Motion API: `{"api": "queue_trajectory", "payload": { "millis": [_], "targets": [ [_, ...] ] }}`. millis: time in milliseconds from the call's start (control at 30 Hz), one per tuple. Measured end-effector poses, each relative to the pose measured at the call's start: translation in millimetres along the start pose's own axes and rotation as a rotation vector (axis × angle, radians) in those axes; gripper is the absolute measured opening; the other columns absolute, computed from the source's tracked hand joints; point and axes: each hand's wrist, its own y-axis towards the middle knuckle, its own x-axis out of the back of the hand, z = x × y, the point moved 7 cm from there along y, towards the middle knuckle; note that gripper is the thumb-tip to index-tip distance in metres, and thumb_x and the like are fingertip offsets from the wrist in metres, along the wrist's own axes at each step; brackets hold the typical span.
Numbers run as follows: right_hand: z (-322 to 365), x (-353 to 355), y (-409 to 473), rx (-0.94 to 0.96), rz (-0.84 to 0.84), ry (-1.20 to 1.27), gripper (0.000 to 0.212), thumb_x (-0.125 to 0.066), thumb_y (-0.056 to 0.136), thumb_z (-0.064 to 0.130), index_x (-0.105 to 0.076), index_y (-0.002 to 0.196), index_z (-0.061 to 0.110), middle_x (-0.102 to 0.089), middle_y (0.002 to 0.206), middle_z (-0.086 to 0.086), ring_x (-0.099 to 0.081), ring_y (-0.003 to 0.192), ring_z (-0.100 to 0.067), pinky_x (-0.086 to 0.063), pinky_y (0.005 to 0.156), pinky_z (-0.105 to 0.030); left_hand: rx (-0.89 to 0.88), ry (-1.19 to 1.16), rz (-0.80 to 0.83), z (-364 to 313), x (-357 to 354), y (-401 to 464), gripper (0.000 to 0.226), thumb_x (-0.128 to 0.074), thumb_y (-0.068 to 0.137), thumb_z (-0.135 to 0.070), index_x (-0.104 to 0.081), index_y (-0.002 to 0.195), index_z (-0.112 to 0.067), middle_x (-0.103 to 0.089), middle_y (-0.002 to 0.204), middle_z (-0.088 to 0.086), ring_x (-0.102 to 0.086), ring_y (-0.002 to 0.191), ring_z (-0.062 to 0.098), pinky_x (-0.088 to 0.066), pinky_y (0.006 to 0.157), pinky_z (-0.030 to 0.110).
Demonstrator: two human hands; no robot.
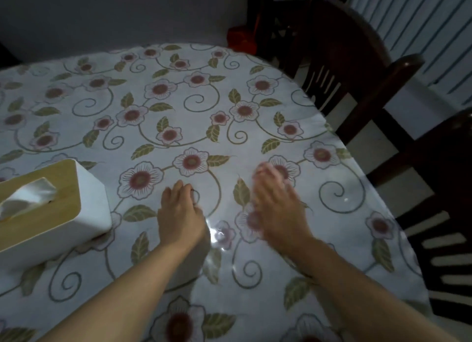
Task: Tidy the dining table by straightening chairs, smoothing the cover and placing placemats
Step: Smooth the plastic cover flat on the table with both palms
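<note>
Smoothing step, by the look of it: both hands, left (180, 215) and blurred right (277, 209), lie flat, fingers spread, on the glossy white floral plastic cover (194, 106) over the bench. Next likely outward strokes toward the dark wooden chairs (357, 68); no placemats visible.

White tissue box (55, 209) with wooden lid, red object (241, 39) by far wall.

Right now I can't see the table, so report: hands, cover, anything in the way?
Left hand and right hand flat on floral table cover. No placemats in view. Tissue box sits beside left hand.
</note>
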Motion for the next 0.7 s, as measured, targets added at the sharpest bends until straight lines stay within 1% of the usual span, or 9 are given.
{"api": "queue_trajectory", "payload": {
  "millis": [67, 133, 233, 300, 367, 467, 533, 633, 700],
  "targets": [
    [-77.0, 0.6, -16.9, -0.354, 0.055, -0.037, 0.058, -0.026, 0.09, 0.021, -0.026, 0.144, 0.0, -0.012, 0.155, -0.023, -0.001, 0.144, -0.039, -0.03, 0.107, -0.054, -0.066, 0.067, 0.003, -8.6, -7.2, -11.7, 0.043, -0.049, 0.088, -0.009, -0.041, 0.13, -0.007, -0.031, 0.148, 0.01, -0.023, 0.136, 0.032, -0.031, 0.107, 0.049],
    [-117.7, 8.5, -38.8, -0.586, 0.011, 0.031, 0.057, -0.016, 0.095, 0.025, -0.028, 0.141, -0.008, -0.017, 0.152, -0.029, -0.007, 0.142, -0.044, -0.021, 0.112, -0.054, -0.128, 0.095, 0.025, -14.0, -14.4, -25.9, 0.046, -0.047, 0.09, -0.013, -0.038, 0.135, -0.01, -0.026, 0.152, 0.008, -0.018, 0.14, 0.027, -0.029, 0.11, 0.047],
    [-85.0, 22.1, -55.7, -0.643, -0.169, 0.1, 0.052, -0.024, 0.096, 0.023, -0.039, 0.135, -0.007, -0.033, 0.145, -0.032, -0.031, 0.134, -0.046, -0.032, 0.108, -0.053, -0.196, 0.102, 0.083, -14.2, -23.4, -50.5, 0.051, -0.042, 0.094, -0.015, -0.029, 0.144, -0.013, -0.016, 0.157, 0.005, -0.009, 0.145, 0.024, -0.022, 0.115, 0.047],
    [-21.5, 19.8, -69.2, -0.457, -0.13, 0.177, 0.051, -0.026, 0.096, 0.024, -0.03, 0.143, 0.004, -0.021, 0.152, -0.024, -0.032, 0.133, -0.04, -0.036, 0.106, -0.044, -0.212, 0.072, 0.105, -11.6, -22.8, -68.4, 0.052, -0.042, 0.094, -0.015, -0.029, 0.144, -0.014, -0.016, 0.158, 0.004, -0.009, 0.145, 0.023, -0.018, 0.117, 0.045],
    [54.9, 12.1, -99.7, -0.109, -0.032, 0.245, 0.054, -0.033, 0.095, 0.019, -0.022, 0.147, 0.01, -0.01, 0.157, -0.016, -0.027, 0.137, -0.033, -0.03, 0.105, -0.038, -0.219, 0.076, 0.125, -7.9, -23.1, -83.5, 0.053, -0.042, 0.094, -0.015, -0.027, 0.145, -0.015, -0.014, 0.158, 0.003, -0.008, 0.145, 0.023, -0.018, 0.117, 0.045],
    [95.5, 12.4, -152.6, 0.208, 0.037, 0.174, 0.06, -0.036, 0.092, 0.024, -0.019, 0.149, 0.012, -0.006, 0.159, -0.009, -0.01, 0.146, -0.024, -0.014, 0.113, -0.045, -0.245, 0.092, 0.17, -4.7, -24.1, -107.7, 0.056, -0.041, 0.094, -0.014, -0.024, 0.146, -0.018, -0.014, 0.158, 0.003, -0.009, 0.145, 0.022, -0.019, 0.116, 0.046],
    [61.1, 19.4, -168.2, 0.062, 0.021, 0.034, 0.062, -0.035, 0.091, 0.02, -0.016, 0.149, 0.007, -0.007, 0.159, -0.012, -0.005, 0.146, -0.027, -0.017, 0.113, -0.05, -0.27, 0.079, 0.191, -1.8, -24.1, -126.1, 0.056, -0.045, 0.092, -0.015, -0.027, 0.145, -0.016, -0.017, 0.157, 0.004, -0.012, 0.144, 0.024, -0.021, 0.115, 0.047],
    [-16.2, 28.8, -195.2, -0.46, 0.067, 0.02, 0.061, -0.037, 0.092, 0.022, -0.02, 0.147, 0.004, -0.015, 0.157, -0.016, -0.014, 0.145, -0.03, -0.023, 0.112, -0.053, -0.334, 0.09, 0.216, 4.8, -26.7, -155.0, 0.056, -0.047, 0.09, -0.015, -0.03, 0.143, -0.014, -0.019, 0.156, 0.005, -0.015, 0.143, 0.025, -0.025, 0.113, 0.047],
    [-23.8, 31.6, -209.9, -0.646, 0.101, 0.053, 0.06, -0.035, 0.094, 0.028, -0.02, 0.146, 0.005, -0.017, 0.156, -0.016, -0.018, 0.143, -0.03, -0.02, 0.113, -0.05, -0.328, 0.08, 0.224, 13.9, -26.7, -172.8, 0.049, -0.045, 0.092, -0.015, -0.036, 0.139, -0.015, -0.019, 0.156, 0.005, -0.014, 0.143, 0.024, -0.024, 0.114, 0.046]
  ]
}}
